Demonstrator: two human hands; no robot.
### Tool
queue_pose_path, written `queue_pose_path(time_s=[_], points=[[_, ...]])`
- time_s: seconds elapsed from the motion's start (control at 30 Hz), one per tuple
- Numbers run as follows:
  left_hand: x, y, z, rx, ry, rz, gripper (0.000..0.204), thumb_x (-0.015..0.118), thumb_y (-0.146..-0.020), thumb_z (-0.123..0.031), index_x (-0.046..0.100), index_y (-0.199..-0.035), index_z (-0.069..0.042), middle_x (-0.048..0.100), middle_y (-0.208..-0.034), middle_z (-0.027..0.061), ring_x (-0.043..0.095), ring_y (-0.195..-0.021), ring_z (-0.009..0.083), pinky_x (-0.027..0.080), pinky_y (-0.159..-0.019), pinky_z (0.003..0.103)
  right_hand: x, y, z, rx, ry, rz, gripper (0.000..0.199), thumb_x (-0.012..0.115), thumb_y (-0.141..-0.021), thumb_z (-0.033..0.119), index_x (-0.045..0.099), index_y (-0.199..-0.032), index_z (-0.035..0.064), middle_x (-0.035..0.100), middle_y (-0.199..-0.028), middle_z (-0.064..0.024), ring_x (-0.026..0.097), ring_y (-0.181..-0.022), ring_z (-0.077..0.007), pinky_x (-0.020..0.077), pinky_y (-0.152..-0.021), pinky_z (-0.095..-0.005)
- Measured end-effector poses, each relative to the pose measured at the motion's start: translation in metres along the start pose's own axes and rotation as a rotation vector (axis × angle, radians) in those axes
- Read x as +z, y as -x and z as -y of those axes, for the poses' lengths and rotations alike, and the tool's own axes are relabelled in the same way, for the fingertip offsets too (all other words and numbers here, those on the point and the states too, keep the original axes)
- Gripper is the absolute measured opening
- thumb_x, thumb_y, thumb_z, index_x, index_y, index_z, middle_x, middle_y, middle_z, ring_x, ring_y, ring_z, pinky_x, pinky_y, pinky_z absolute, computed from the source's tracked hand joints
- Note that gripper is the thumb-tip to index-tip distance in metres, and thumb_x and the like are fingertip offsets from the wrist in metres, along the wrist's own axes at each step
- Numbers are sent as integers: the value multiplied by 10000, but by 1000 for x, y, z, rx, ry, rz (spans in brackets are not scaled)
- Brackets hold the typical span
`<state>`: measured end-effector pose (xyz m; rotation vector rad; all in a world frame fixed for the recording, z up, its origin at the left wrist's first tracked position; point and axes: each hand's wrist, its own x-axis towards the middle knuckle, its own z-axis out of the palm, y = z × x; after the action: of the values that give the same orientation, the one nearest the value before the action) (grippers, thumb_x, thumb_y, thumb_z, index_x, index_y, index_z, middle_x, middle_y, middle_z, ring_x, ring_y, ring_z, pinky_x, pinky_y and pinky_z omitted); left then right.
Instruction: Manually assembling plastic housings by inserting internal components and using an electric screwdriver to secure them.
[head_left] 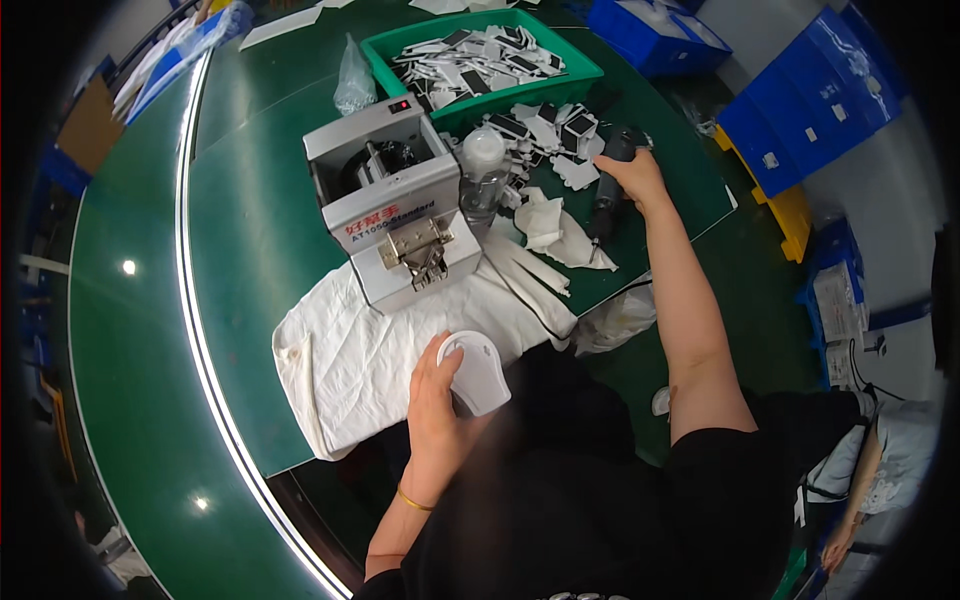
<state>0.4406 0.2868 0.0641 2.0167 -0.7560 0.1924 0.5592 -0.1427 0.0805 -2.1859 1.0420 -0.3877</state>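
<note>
My left hand [436, 420] grips a white curved plastic shell [478, 374] above the near edge of a white cloth [350, 350]. Out to the right, my right hand [640, 178] is closed around a dark electric screwdriver [606, 190], its narrow end pointing down toward the table. Between my arms and beyond the shell stands a grey screw feeder [385, 190] with an open top and a metal pick-up bracket at its front. A clear bottle with a white lid [484, 165] is beside the feeder, and a crumpled white cloth [552, 232] lies near the screwdriver.
Loose white and black parts [560, 135] are heaped in front of a full green bin [590, 78]. A clear plastic bag [354, 80] stands behind the feeder. Blue crates [800, 110] are at the right, and another person's arm [860, 495] shows at the lower right.
</note>
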Motion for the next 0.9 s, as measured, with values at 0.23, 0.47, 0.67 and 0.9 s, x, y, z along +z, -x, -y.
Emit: queue_pose_path(time_s=[0.23,0.47,0.67,0.9], points=[[-4,1,0,-28,-9,20,847,910,-581,-82,493,-1318,-103,477,-1412,253,502,-1265,434,439,-1038,468,-17,8,-24,212,-1119,184,335,807,-786,293,626,-963,74,616,-863,-38,617,-745,-179,520,-659,-321],[-4,0,-1,-1,-25,36,766,853,-626,-83,604,-1338,-217,474,-1408,247,488,-1281,436,452,-1037,457,-55,84,74,-137,-1570,497,308,630,-892,115,514,-1163,24,597,-1084,-161,634,-957,-257,540,-881,-453],[-8,-1,-5,20,-31,37,794,845,-635,-70,587,-1370,-223,460,-1425,216,473,-1276,419,450,-1028,451,-31,163,171,-738,-1197,637,444,592,-947,99,424,-1355,47,573,-1210,-201,633,-992,-265,538,-874,-440],[-7,0,-2,8,76,36,810,837,-612,-30,591,-1365,-199,461,-1419,199,474,-1264,405,446,-1029,447,6,194,213,-989,-901,582,448,664,-891,7,460,-1290,6,632,-1136,-171,658,-947,-214,533,-865,-355]])
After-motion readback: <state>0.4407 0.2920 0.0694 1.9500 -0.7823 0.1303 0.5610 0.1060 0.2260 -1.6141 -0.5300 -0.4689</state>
